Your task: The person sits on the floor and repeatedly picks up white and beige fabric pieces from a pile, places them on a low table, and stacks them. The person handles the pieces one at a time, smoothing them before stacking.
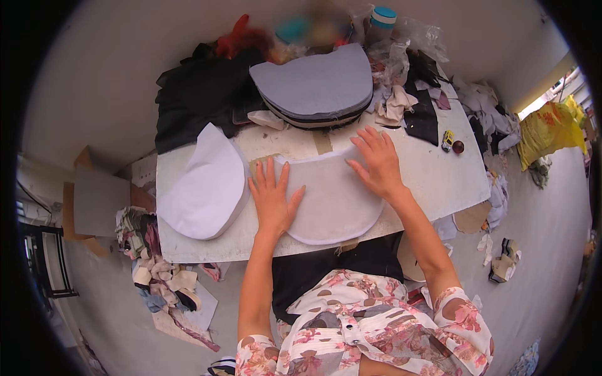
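Note:
On the white table lies a half-moon piece of pale grey fabric with a white edge (335,200), flat in front of me. My left hand (274,199) rests on its left side with the fingers spread. At its upper right edge, my right hand (377,161) lies with fingers apart, touching the fabric. Neither hand grips anything. To the left of my left hand sits a stack of white curved fabric pieces (204,188). Beyond my hands stands a thick stack of grey half-moon pieces (316,81) with dark layers beneath.
Black fabric (200,97) covers the table's far left. Scraps (396,103) and clear plastic bags lie at the far right, near a small toy car (447,141) and a dark red round object (458,147). A cardboard box (100,197) and fabric scraps (166,276) are on the floor.

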A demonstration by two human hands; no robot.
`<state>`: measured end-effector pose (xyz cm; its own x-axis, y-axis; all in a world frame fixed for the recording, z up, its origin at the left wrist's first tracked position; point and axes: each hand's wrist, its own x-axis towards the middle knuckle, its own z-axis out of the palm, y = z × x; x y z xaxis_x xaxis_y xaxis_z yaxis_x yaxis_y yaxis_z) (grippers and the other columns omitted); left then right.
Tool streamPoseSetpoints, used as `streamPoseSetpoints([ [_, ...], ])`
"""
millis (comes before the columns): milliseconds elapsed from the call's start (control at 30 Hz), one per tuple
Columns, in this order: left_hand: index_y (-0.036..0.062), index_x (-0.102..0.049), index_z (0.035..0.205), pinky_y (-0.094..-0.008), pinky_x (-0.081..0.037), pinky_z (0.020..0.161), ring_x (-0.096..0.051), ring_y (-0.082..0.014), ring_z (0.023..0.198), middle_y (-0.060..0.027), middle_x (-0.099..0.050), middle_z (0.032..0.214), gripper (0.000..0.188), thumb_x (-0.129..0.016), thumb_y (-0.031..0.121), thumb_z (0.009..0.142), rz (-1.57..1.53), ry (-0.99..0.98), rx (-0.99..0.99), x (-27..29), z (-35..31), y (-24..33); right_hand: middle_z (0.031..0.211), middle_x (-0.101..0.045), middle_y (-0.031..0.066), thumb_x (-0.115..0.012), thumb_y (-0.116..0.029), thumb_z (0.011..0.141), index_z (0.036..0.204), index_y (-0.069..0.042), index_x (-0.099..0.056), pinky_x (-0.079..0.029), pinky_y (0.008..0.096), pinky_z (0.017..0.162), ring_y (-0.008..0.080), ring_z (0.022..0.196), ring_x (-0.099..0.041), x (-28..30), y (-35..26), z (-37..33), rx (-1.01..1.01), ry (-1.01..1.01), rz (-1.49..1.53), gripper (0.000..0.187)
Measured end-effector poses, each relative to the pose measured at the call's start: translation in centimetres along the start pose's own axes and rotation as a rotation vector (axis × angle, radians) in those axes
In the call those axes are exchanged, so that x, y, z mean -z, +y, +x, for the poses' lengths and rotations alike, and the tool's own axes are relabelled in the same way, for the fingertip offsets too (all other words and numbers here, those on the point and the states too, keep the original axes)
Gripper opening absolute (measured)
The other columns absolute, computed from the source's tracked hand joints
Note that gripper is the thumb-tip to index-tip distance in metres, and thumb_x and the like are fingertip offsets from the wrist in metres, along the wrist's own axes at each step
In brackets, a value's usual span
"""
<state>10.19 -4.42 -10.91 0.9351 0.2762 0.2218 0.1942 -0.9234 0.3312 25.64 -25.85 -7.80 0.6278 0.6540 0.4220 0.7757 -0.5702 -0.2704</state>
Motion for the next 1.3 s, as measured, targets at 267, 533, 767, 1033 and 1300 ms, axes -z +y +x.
streamPoseSetpoints([
  [267, 0.0076, -0.055, 0.127, -0.0499, -0.021, 0.111, -0.031, -0.0361, 0.137, -0.0174, -0.045, 0.139, 0.045, -0.061, 0.029, 0.088, -0.382, 0.405, 0.051, 3.3, 1.0, 0.8, 0.082, -0.064, 0.0091, -0.071, -0.015, 0.074, 0.081, -0.006, -0.066, -0.047, 0.0417, 0.073, 0.0297, 0.082, -0.06, -2.5, -2.8, 14.2, 0.062, 0.145, 0.293, 0.012],
  [533, -0.0007, -0.058, 0.114, -0.0353, -0.051, 0.084, -0.058, -0.0251, 0.11, -0.0149, -0.064, 0.11, 0.034, -0.056, 0.028, 0.096, -1.548, 0.181, 0.505, 2.7, 4.5, 0.8, 0.082, -0.065, 0.0131, -0.064, -0.012, 0.077, 0.081, -0.005, -0.066, -0.047, 0.0419, 0.069, 0.0322, 0.08, -0.06, -4.8, -1.7, 16.3, 0.072, 0.021, 0.235, 0.009],
  [767, -0.0018, -0.058, 0.116, -0.0332, -0.051, 0.084, -0.06, -0.0212, 0.102, -0.0079, -0.064, 0.108, 0.045, -0.066, 0.034, 0.089, -2.109, 0.075, 0.665, 1.7, 10.0, 0.6, 0.075, -0.065, 0.0121, -0.063, -0.014, 0.077, 0.076, -0.005, -0.065, -0.047, 0.0439, 0.068, 0.0323, 0.078, -0.062, 0.9, -5.1, 11.6, 0.276, -0.248, 0.249, 0.009],
  [1033, 0.002, -0.068, 0.105, -0.0241, -0.047, 0.074, -0.059, -0.0108, 0.081, -0.0041, -0.068, 0.094, 0.025, -0.07, 0.019, 0.087, -1.046, 0.434, 0.218, 4.8, 9.8, 1.7, 0.107, -0.064, 0.0086, -0.071, -0.006, 0.069, 0.103, -0.009, -0.064, -0.037, 0.0438, 0.105, 0.0292, 0.11, -0.055, 0.7, -5.6, 15.3, 0.428, -0.15, 0.633, 0.036],
  [1300, 0.0022, -0.066, 0.106, -0.0216, -0.044, 0.081, -0.058, -0.0098, 0.089, -0.0026, -0.068, 0.098, 0.017, -0.059, 0.013, 0.095, -0.94, 0.664, -0.004, 10.9, 7.2, 2.0, 0.086, -0.064, 0.0092, -0.075, -0.008, 0.067, 0.086, -0.005, -0.065, -0.028, 0.05, 0.11, 0.0275, 0.09, -0.061, 8.7, 2.6, 13.8, 0.286, -0.127, 0.176, 0.022],
])
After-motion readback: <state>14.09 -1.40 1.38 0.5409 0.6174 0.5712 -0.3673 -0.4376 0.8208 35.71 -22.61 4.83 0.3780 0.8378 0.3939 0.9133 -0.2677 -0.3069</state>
